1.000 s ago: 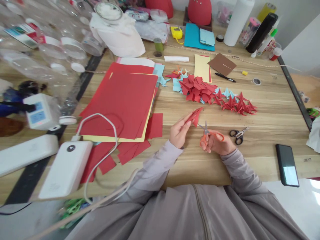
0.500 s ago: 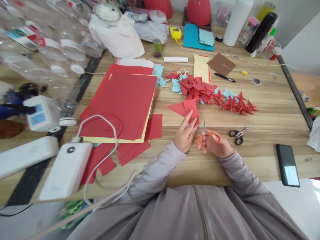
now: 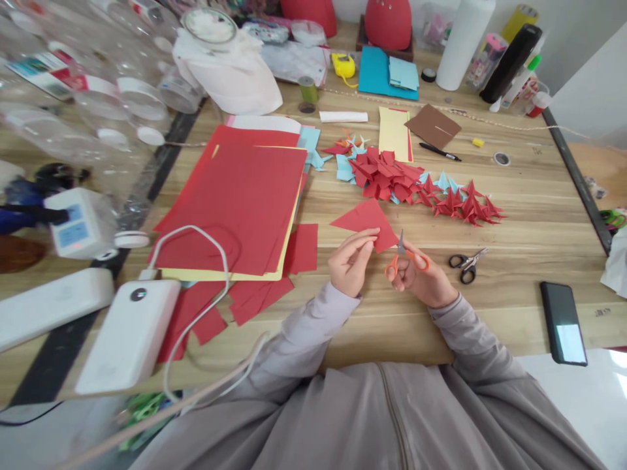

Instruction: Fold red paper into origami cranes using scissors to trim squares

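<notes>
Shifted left grip (image 3: 349,264) toward nine, pinching red paper (image 3: 366,217); holding orange scissors (image 3: 401,250) in right grip (image 3: 425,279); can't read blue label (image 3: 73,228), nine o'clock.

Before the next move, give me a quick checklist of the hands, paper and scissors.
1. Red paper held in the left hand: ok.
2. Orange-handled scissors in the right hand: ok.
3. Left fingertips apart from the blades: ok.
4. Blades touching the paper's corner: cannot tell.
5. Black-handled scissors lying apart from both hands: ok.
6. Phone wholly on the table: not ok, its near end appears to overhang.
</notes>
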